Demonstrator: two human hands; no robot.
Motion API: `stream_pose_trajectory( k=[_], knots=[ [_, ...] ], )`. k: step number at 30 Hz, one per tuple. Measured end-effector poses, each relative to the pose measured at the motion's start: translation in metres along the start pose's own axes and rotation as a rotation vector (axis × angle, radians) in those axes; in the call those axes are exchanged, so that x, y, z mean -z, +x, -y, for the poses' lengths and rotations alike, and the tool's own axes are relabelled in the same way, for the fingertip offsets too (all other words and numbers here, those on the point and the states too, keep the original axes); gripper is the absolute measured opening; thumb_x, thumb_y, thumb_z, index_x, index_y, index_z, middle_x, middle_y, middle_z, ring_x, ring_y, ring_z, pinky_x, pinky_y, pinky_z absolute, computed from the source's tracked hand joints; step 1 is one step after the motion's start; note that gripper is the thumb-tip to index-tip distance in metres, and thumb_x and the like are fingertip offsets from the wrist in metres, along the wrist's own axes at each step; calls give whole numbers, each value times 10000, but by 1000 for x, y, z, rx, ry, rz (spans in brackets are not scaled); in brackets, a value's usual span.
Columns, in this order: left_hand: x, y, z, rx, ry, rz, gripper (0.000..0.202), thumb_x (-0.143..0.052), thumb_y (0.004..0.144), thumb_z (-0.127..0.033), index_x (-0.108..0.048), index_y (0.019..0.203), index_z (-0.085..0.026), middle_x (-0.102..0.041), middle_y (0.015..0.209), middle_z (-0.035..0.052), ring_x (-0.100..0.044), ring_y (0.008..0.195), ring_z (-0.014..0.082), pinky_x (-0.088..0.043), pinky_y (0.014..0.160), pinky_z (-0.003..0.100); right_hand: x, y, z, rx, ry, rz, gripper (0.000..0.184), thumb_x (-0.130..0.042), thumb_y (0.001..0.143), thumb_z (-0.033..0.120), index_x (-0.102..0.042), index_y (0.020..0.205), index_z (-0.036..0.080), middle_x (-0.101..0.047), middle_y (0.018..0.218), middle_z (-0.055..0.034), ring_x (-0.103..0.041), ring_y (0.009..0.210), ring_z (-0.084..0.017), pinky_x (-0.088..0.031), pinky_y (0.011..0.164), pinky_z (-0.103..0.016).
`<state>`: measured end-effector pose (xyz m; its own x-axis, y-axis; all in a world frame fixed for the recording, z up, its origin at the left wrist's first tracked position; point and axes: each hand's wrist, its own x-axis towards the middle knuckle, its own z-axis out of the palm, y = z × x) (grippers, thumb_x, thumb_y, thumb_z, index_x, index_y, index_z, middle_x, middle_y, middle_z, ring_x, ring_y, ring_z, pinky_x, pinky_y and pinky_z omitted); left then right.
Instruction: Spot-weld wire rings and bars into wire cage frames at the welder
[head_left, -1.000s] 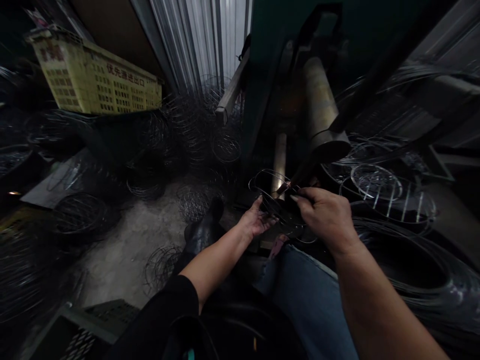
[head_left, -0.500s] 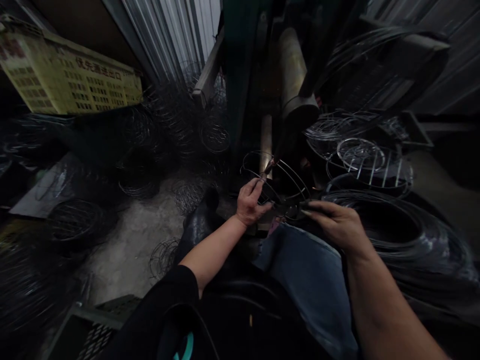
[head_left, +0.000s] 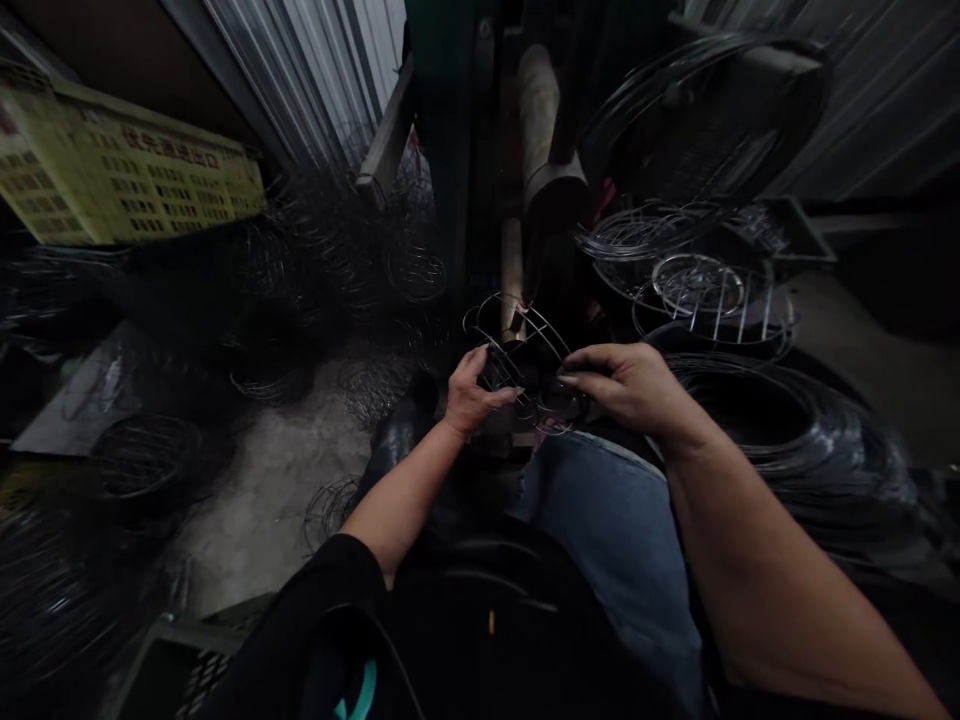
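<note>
A round wire frame [head_left: 517,335] made of thin rings and spokes is held just in front of my knees, under the lower end of a dark machine arm [head_left: 551,195]. My left hand [head_left: 472,390] grips the frame's left rim with curled fingers. My right hand [head_left: 630,380] pinches its right side near the hub, fingers pressed together. The frame's lower part is hidden behind both hands. My blue-jeaned leg [head_left: 600,530] lies directly below.
A large coil of dark wire [head_left: 787,440] lies at my right. Finished wire frames [head_left: 705,295] are stacked behind it. Heaps of wire rings [head_left: 337,270] cover the floor at left, beside a yellow crate [head_left: 127,180]. A black boot [head_left: 397,430] rests on the concrete floor.
The view has swung right and down. Both hands have drawn closer together on the wire frame; my right hand rose from its lower edge to its right side near the hub.
</note>
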<state>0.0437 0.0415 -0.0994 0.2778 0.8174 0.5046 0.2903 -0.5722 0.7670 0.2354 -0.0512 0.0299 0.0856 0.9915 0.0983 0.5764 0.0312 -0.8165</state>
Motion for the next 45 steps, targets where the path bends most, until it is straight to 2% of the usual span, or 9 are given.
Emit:
stream_pose_trajectory(
  k=[4, 8, 14, 23, 29, 32, 35, 38, 45],
  knots=[
    [1, 1, 2, 43, 8, -11, 771, -864, 550, -406, -590, 1219, -138, -619, 1203, 123, -614, 1111, 246, -506, 1002, 395, -3, 3, 3, 9, -49, -9, 172, -603, 701, 320, -716, 727, 192, -691, 683, -19, -613, 625, -171, -469, 601, -264],
    [5, 1, -2, 51, 6, -3, 753, -860, 555, -397, -604, 1209, -124, -631, 1187, 140, -609, 1117, 257, -488, 1020, 411, -11, 0, -1, 42, -85, -100, 182, -590, 699, 340, -720, 747, 222, -715, 756, -30, -648, 711, -204, -503, 700, -303],
    [-1, 6, -1, 103, -92, -19, 753, -872, 538, -357, -612, 1208, -132, -630, 1197, 139, -607, 1121, 270, -484, 1021, 435, -12, 7, -9, 98, -98, -116, 200, -584, 745, 372, -717, 761, 224, -717, 789, -35, -652, 722, -204, -501, 696, -309],
    [-8, 11, 0, 158, -142, -61, 753, -888, 513, -331, -622, 1186, -126, -636, 1172, 134, -604, 1111, 267, -479, 1020, 445, -8, 29, -6, 2, -92, -99, 225, -613, 689, 397, -728, 745, 211, -708, 720, -34, -640, 649, -203, -481, 613, -302],
    [-10, 4, -7, 217, -265, -31, 716, -873, 550, -398, -630, 1170, -136, -633, 1106, 106, -626, 1010, 226, -529, 945, 389, -9, 23, 0, -82, 5, -75, 236, -639, 723, 387, -731, 801, 184, -694, 705, -43, -633, 622, -189, -488, 562, -273],
    [-7, 3, -9, 245, -328, -17, 717, -880, 535, -396, -645, 1165, -147, -629, 1109, 97, -614, 1036, 230, -514, 965, 392, -5, 12, -9, -90, 133, -124, 307, -719, 708, 412, -732, 927, 196, -718, 832, -51, -664, 726, -206, -536, 631, -287],
    [-5, 4, -11, 323, -394, 0, 777, -901, 484, -373, -647, 1181, -139, -625, 1121, 100, -604, 1051, 241, -506, 966, 392, 0, -3, -27, -181, 275, -245, 409, -802, 645, 432, -730, 988, 219, -722, 860, -50, -677, 725, -214, -562, 613, -298],
    [-6, 5, -12, 468, -520, -33, 769, -908, 447, -371, -668, 1136, -128, -635, 1050, 72, -617, 942, 206, -535, 873, 345, 0, -11, -38, -258, 356, -238, 388, -840, 592, 444, -756, 889, 210, -724, 816, -59, -677, 672, -210, -570, 591, -299],
    [0, 17, -17, 715, -716, -100, 663, -906, 434, -310, -683, 1030, -124, -647, 826, -2, -570, 717, 115, -506, 712, 250, -18, 14, -25, -216, 305, -312, 420, -837, 574, 465, -761, 871, 179, -734, 842, -85, -695, 730, -241, -588, 679, -359]
  ],
)
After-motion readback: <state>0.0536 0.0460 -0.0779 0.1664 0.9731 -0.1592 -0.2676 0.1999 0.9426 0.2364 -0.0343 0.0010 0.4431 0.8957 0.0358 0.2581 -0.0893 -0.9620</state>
